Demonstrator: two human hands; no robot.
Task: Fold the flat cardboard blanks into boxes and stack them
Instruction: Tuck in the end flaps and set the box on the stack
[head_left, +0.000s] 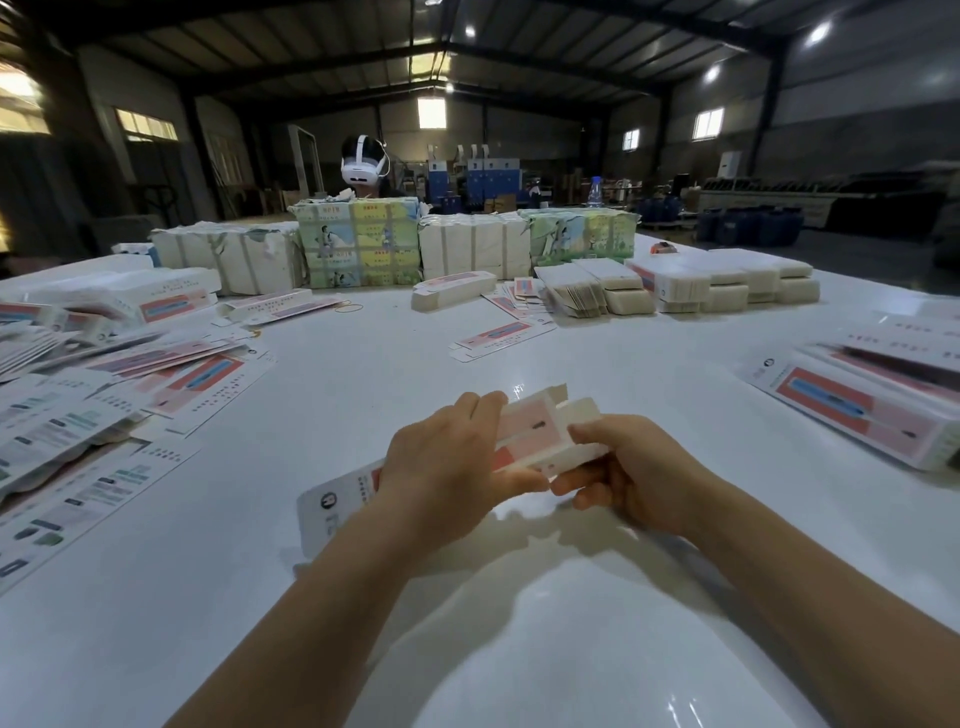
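White table (519, 649), cardboard blank (530, 436) gripped between left hand (441, 467) and right hand (628, 473), both clamped on it

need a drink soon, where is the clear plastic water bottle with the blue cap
In the head view the clear plastic water bottle with the blue cap stands at the far edge of the white table, right of centre, behind the green illustrated paper-wrapped bundle.

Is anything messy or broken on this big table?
Yes. The paper wrapping on the white bundle at the far left is ripped and ragged. The flat blanks on the left lie scattered and overlapping, not stacked. A loose rubber band lies on the table.
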